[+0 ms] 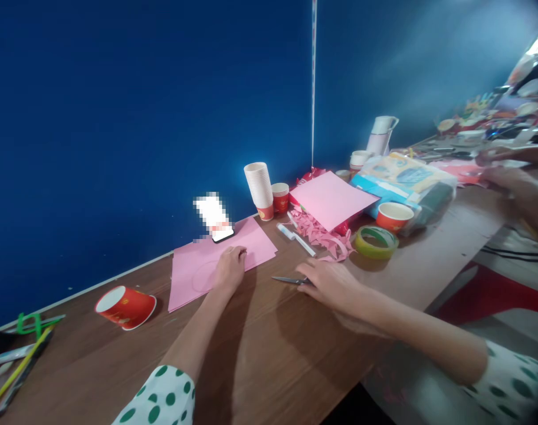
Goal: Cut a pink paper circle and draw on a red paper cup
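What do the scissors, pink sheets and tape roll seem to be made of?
Scissors: blades likely metal, given their grey sheen; handles mostly hidden by the right hand.
Pink sheets: probably matte paper or thin card, flat and thin-edged.
Tape roll: probably plastic film, given its glossy yellowish side.

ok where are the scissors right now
In the head view, the scissors are just right of and below the middle, in the right hand, blades pointing left, near the pink paper's right corner.
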`<state>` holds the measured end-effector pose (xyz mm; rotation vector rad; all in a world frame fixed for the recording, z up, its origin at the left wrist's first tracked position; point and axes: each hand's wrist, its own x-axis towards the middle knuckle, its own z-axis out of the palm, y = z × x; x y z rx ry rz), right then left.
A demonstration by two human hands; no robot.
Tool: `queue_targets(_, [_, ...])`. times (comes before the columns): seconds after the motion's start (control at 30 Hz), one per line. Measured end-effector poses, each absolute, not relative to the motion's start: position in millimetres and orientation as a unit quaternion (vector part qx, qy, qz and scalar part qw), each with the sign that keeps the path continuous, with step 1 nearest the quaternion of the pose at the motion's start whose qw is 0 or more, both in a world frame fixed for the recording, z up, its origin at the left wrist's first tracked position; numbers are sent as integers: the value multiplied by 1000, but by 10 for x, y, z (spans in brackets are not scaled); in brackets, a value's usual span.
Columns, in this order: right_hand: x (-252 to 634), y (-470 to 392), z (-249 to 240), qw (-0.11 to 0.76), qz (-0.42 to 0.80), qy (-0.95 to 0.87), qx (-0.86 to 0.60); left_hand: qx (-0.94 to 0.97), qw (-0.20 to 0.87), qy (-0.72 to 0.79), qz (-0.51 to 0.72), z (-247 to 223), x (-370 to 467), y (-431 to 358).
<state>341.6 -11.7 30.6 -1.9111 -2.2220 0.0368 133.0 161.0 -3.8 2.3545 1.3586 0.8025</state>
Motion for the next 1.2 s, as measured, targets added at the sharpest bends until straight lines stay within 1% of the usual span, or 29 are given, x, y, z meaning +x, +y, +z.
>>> queue_targets(0.13, [3096, 48, 379, 206, 88, -811, -540, 786, 215, 478, 329, 19, 1435, 1508])
queue_targets(0.23, [2888, 173, 387, 278, 109, -789, -536, 740, 292, 478, 373, 96, 1454, 1375])
queue_targets(0.3, [2806, 257, 374, 323, 112, -756, -558, 633, 451, 456, 434, 153, 1452, 1247])
queue_targets(0.33, [2782, 299, 362, 344, 121, -736, -570, 581, 514, 439, 453, 176, 1450, 1176])
queue_targets(0.37, [2767, 339, 347, 365, 136, -715, -581, 541, 563, 420, 463, 191, 1447, 1106])
queue_targets(0.43, [2758, 411, 304, 403, 181, -677, -588, 497, 617, 405, 456, 190, 1442, 980])
queue_targets(0.53, [2768, 481, 214, 441, 241, -653, -567, 466, 643, 391, 465, 120, 1438, 853])
queue_targets(0.7, [2793, 517, 92, 451, 227, -661, -555, 429, 668, 373, 480, -17, 1447, 770])
queue_targets(0.97, [2787, 502, 127, 468, 203, -662, -550, 476, 585, 422, 504, -107, 1427, 724])
queue_targets(1.13, [2778, 484, 111, 436, 170, -694, -547, 469, 562, 432, 527, -119, 1409, 698])
queue_targets(1.2, [2788, 483, 93, 415, 165, -718, -534, 455, 583, 415, 530, -106, 1401, 684])
